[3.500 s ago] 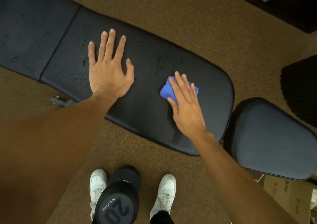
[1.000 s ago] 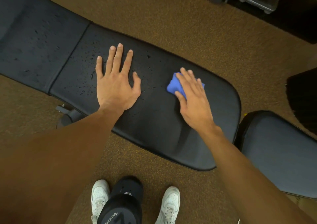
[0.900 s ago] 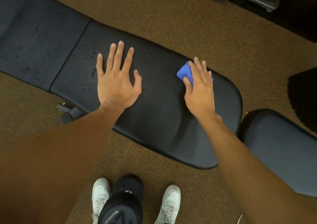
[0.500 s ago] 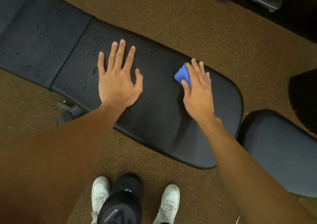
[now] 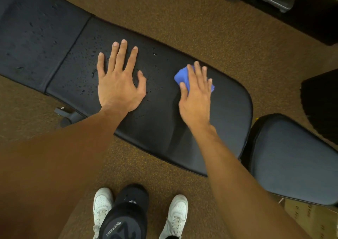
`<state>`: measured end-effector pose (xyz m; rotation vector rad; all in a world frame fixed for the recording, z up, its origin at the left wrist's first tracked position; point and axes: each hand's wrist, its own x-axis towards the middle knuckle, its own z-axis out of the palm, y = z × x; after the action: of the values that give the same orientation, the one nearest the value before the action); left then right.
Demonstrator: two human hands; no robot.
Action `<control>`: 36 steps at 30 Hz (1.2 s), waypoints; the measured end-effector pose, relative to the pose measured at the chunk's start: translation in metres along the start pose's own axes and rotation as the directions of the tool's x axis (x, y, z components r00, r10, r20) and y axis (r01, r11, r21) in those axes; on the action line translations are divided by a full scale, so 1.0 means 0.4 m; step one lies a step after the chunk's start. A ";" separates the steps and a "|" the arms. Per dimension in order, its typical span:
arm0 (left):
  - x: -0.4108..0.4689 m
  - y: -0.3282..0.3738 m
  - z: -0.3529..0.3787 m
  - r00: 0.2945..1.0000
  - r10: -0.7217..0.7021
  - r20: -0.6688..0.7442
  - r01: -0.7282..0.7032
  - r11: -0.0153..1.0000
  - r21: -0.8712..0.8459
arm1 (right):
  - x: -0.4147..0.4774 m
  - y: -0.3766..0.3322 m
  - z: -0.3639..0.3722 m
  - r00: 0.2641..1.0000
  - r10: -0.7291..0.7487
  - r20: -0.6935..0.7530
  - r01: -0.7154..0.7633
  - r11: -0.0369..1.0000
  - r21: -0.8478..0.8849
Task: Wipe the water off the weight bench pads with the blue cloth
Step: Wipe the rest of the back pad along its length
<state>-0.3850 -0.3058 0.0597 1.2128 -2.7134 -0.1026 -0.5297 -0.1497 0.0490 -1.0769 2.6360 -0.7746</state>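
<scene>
Blue and bunched, the small folded cloth (image 5: 180, 76) is pressed onto the long black vinyl bench pad (image 5: 161, 121) near its rounded end, mostly covered by the straight fingers of the right hand (image 5: 196, 96). Its long axis is laid along the pad, one corner pointed toward the left hand (image 5: 118, 81), which is spread flat among water droplets (image 5: 82, 91).

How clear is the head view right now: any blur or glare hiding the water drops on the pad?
Head view: even light, no harsh glare; droplets glint on the middle pad beside the left hand; the right hand on the blue cloth is slightly blurred; wide-angle lens bends the pad's edges.
</scene>
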 end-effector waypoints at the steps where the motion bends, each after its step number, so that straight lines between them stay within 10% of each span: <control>1: 0.000 0.000 -0.001 1.000 0.001 -0.002 -0.001 1.000 0.002 | -0.024 -0.009 0.004 0.998 -0.056 0.032 0.056 0.998 0.011; 5: 0.000 0.001 -0.003 1.000 -0.005 0.008 0.005 1.000 -0.004 | -0.111 0.048 -0.034 0.948 -0.274 0.160 0.282 0.959 -0.027; 11: -0.001 0.003 0.000 1.000 -0.008 0.005 0.008 1.000 0.003 | 0.036 0.020 -0.007 1.000 0.013 -0.005 -0.013 1.000 -0.002; 16: -0.002 -0.002 0.000 1.000 -0.010 0.005 0.010 1.000 0.004 | -0.083 0.009 -0.015 0.929 -0.328 0.172 0.339 0.940 -0.044; 23: 0.001 0.003 -0.001 1.000 -0.011 0.011 0.011 1.000 0.003 | 0.042 0.017 0.004 0.999 0.036 -0.030 -0.038 0.998 -0.042; 29: 0.002 0.003 -0.002 1.000 -0.005 -0.002 0.005 1.000 -0.007 | -0.050 0.012 -0.007 0.945 -0.292 0.145 0.307 0.948 -0.086; 36: 0.002 0.005 -0.001 1.000 -0.012 0.003 0.012 1.000 0.004 | 0.119 -0.008 0.020 1.000 -0.021 -0.007 0.021 0.998 -0.053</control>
<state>-0.3867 -0.3051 0.0606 1.2317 -2.7101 -0.1003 -0.5591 -0.1879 0.0451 -1.1188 2.6699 -0.7178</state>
